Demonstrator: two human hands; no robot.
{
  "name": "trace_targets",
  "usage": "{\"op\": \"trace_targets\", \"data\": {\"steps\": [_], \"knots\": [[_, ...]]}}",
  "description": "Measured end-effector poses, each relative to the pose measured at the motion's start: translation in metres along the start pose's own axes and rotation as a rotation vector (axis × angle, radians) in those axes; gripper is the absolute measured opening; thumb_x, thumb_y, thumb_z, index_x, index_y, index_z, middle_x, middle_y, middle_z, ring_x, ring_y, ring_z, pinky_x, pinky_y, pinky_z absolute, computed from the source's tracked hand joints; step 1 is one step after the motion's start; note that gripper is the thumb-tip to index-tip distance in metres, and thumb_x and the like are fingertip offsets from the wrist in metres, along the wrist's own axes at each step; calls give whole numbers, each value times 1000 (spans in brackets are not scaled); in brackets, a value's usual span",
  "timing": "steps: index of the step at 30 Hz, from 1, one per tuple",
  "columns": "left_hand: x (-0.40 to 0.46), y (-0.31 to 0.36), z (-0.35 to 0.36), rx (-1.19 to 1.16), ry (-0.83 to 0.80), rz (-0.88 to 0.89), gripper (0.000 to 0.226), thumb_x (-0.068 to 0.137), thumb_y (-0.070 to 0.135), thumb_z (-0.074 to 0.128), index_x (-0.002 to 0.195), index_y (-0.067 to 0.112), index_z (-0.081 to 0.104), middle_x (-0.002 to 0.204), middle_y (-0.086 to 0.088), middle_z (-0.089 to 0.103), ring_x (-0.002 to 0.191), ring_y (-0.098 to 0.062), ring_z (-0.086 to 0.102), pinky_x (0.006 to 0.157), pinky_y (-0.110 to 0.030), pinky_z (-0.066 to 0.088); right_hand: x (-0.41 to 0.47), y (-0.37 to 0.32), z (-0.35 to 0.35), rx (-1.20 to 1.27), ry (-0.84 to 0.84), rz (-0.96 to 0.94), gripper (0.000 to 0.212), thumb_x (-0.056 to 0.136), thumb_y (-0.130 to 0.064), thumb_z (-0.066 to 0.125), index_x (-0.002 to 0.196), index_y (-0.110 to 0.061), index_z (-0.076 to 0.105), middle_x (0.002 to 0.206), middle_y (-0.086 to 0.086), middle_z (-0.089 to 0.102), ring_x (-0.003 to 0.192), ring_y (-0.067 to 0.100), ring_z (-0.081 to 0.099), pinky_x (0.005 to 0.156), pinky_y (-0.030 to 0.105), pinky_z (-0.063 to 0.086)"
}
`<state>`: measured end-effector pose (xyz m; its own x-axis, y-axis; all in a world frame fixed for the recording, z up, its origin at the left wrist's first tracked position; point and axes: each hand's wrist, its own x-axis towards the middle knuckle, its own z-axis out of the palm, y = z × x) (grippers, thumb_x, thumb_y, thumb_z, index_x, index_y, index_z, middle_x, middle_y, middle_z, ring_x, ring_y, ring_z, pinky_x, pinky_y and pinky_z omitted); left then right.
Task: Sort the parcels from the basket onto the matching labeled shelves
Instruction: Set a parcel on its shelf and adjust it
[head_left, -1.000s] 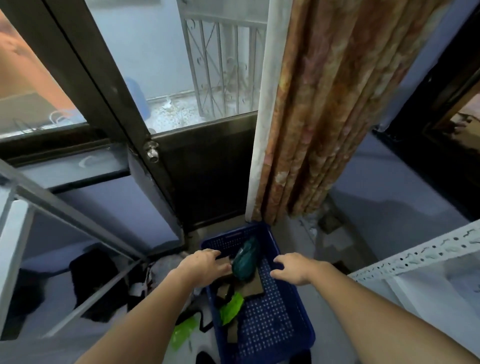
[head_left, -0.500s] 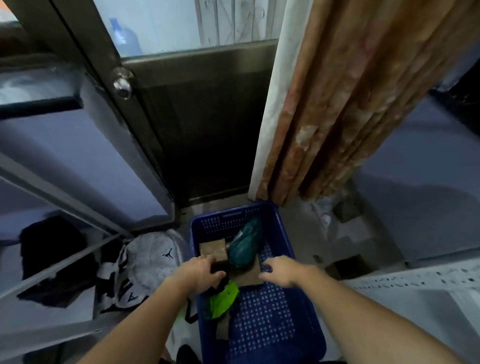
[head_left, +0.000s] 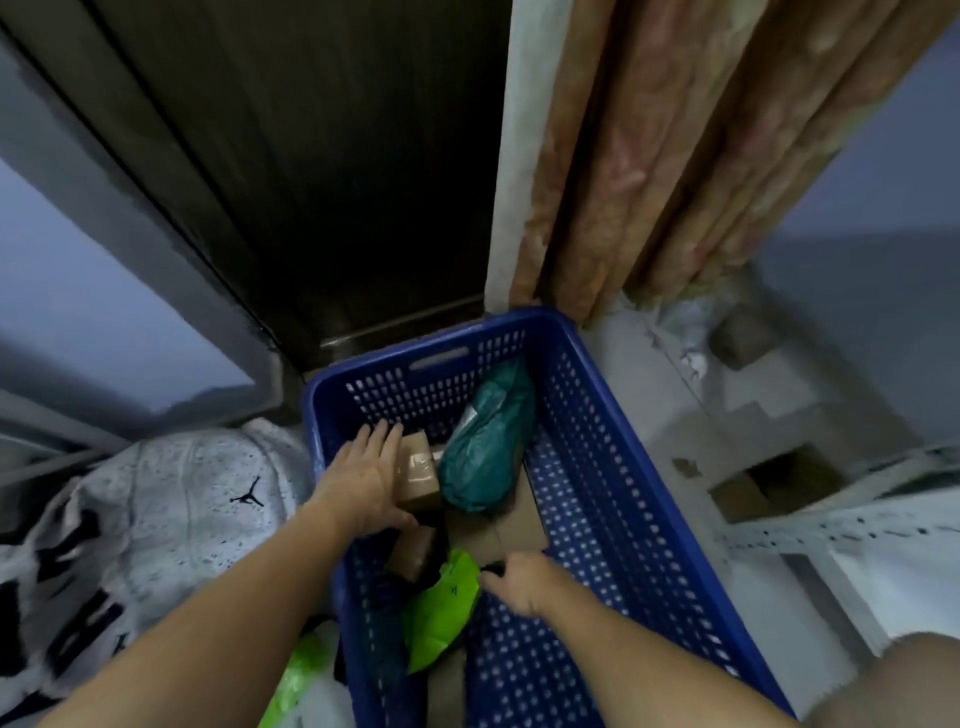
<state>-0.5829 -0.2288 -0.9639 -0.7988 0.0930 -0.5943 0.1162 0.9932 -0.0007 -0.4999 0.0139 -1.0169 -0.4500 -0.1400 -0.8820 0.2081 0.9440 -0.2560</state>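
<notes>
Nearest the camera, the right hand (head_left: 519, 582) reaches into the blue basket (head_left: 623, 467) from its near end, fingers curled down at the edge of a flat piece of cardboard (head_left: 511, 525) and a dark item beside it; what exactly it grips is hard to make out. Just left of that hand lies a bright green parcel (head_left: 441, 608), slanting toward the basket's near left side. A small brown box (head_left: 413, 556) sits just beyond the green parcel, partly in shadow.

Farther in, the left hand (head_left: 363, 483) comes over the basket's left wall, fingers fairly straight and spread along the left side of a taped brown box (head_left: 418, 475), thumb tucked under its near end. Touching that box on the right is a teal bagged parcel (head_left: 488, 447), leaning toward the basket's far right corner.

The basket stands on the floor (head_left: 675, 389). To its left lies a speckled white bag (head_left: 182, 499) with a black logo. Beyond the far end rise a dark door (head_left: 311, 182) and a patterned curtain (head_left: 675, 156).
</notes>
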Motion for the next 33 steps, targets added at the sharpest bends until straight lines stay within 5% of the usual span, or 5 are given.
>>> {"op": "trace_targets", "data": {"steps": [9,18,23,28,33], "knots": [[47,3,44,129,69,-39,158,56,78,81,159,19,-23,169,-9,5,154,-35,11,125,-53,14,87,0,76,432,13,116,75,86,-74,56,126,-10,60,126,8,64,104,24,61,85,32,50],[48,3,52,222,142,-60,133,71,65,74,160,15,-11,150,-12,29,135,-34,37,117,-53,30,95,-9,96,732,42,54,25,97,-25,65,117,-12,68,115,6,71,102,20,66,87,28,53],[37,9,43,188,157,-78,125,74,69,66,160,14,-7,147,-12,33,131,-34,40,112,-53,34,72,2,80,851,80,59,15,97,-18,64,111,-15,65,112,8,71,103,24,68,94,40,56],[3,19,8,160,153,-107,129,73,71,66,160,14,-10,146,-11,33,131,-34,40,110,-51,37,11,11,37,990,57,25,14,99,-19,61,112,-22,63,101,2,70,91,17,68,71,32,58],[-63,24,-63,-34,125,-177,132,68,74,67,160,17,-9,146,-10,32,135,-35,37,107,-50,38,-71,8,-19,1067,124,10,16,97,-22,65,112,-22,64,105,6,74,98,25,71,85,45,60]]}}
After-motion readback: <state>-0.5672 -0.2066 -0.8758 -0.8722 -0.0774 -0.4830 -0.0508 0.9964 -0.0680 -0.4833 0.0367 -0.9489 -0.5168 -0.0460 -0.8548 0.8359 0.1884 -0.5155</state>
